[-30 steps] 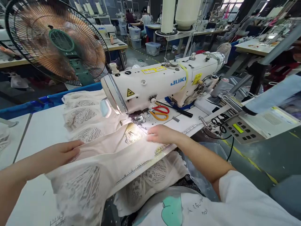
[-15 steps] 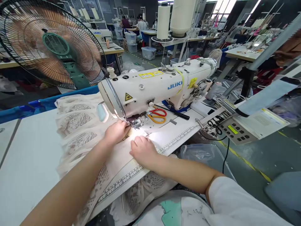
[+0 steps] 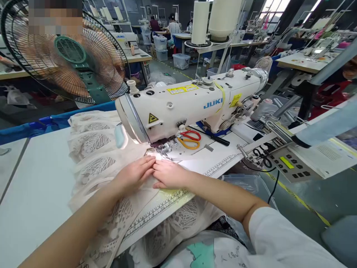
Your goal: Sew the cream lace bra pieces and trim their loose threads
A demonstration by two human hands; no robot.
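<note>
My left hand (image 3: 134, 173) lies flat, fingers stretched out, on cream lace fabric (image 3: 96, 163) just in front of the needle area (image 3: 163, 147) of a white JUKI sewing machine (image 3: 189, 104). My right hand (image 3: 169, 174) rests beside it, fingers extended and pressing the same fabric; the fingertips of both hands nearly touch. The fabric runs from a pile behind the machine's head down over the table's front edge onto my lap. A printed ruler strip (image 3: 167, 204) runs along that edge.
Red and orange scissors (image 3: 189, 138) lie under the machine's arm. A control panel (image 3: 292, 165) sits at the right. A running fan (image 3: 64, 52) stands at the back left. Large thread cones (image 3: 220, 18) rise behind the machine. Other workstations and people fill the background.
My left hand has drawn back from the presser foot and flattened on the fabric. My right hand has shifted slightly so both lie side by side.
</note>
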